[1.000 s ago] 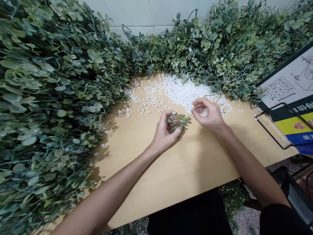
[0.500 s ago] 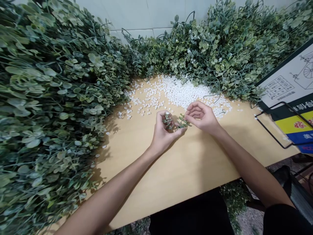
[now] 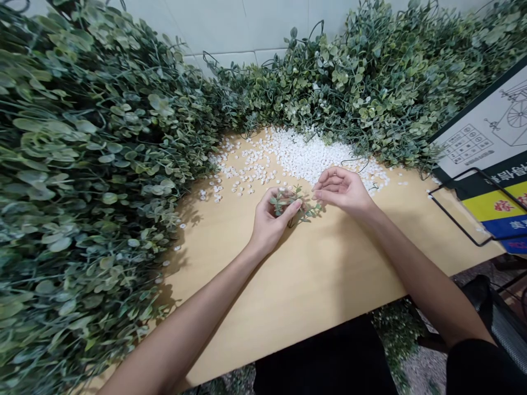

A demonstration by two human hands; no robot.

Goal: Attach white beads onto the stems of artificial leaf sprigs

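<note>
Between the thumb and fingers of my left hand (image 3: 269, 215) is a sprig of artificial green leaves (image 3: 305, 213), held just above the table. Its small leaves stick out past the thumb towards the right. My right hand (image 3: 345, 191) is close by on the right, with thumb and forefinger pinched together at the sprig's edge. Whatever lies between those fingertips is too small to make out. Just beyond both hands spreads a pile of small white plastic pieces (image 3: 310, 156), looking like beads or rings.
Dense artificial foliage (image 3: 102, 164) is heaped along the left side, and more greenery (image 3: 370, 82) lines the back by the wall. At the right stands a printed box (image 3: 473, 142) beside a black wire frame (image 3: 457, 219). The wooden table (image 3: 247, 307) ends near my lap.
My left thumb has closed in over the sprig, which has turned in the hand. The right fingertips have shifted slightly on its right side. The view has moved a little.
</note>
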